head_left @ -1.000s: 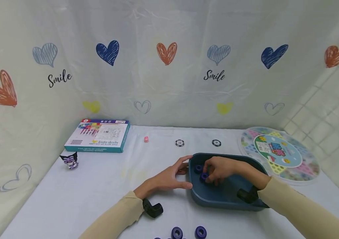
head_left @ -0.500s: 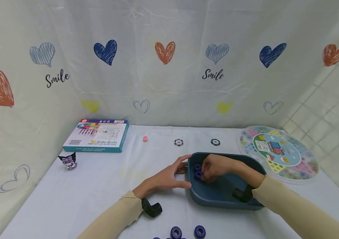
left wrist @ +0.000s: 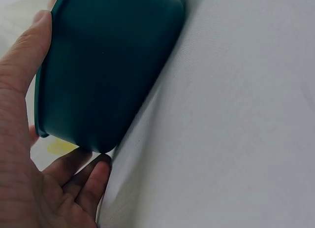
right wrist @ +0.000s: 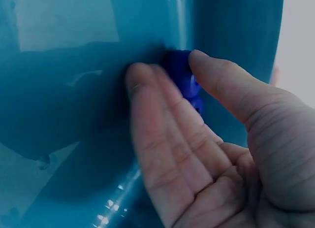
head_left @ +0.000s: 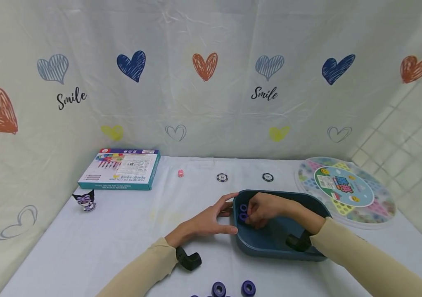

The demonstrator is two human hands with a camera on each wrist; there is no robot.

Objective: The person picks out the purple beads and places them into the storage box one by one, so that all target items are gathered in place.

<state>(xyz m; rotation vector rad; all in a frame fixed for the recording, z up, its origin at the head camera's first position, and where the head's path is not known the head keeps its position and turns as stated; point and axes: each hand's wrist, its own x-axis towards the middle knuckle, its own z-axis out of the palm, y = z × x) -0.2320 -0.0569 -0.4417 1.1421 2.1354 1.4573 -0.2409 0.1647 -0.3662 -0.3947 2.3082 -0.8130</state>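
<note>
A dark blue plastic tub stands on the white cloth. My left hand holds its left end, thumb at the near rim and fingers round the far corner; in the left wrist view the thumb lies on the rim. Inside the tub, my right hand pinches a purple ring between thumb and fingers, close to the left wall. A second purple ring sits just beyond it, also along that wall. The right fingers partly cover both in the right wrist view.
Purple rings lie near the front edge, some cut off by the frame. Behind are two poker chips and a small pink figure. A boxed set and a black-eared figurine stand left; a round game board lies right.
My right hand has moved left inside the tub, bringing the purple ring nearer the left wall, beside the other ring. The left hand keeps its place on the tub.
</note>
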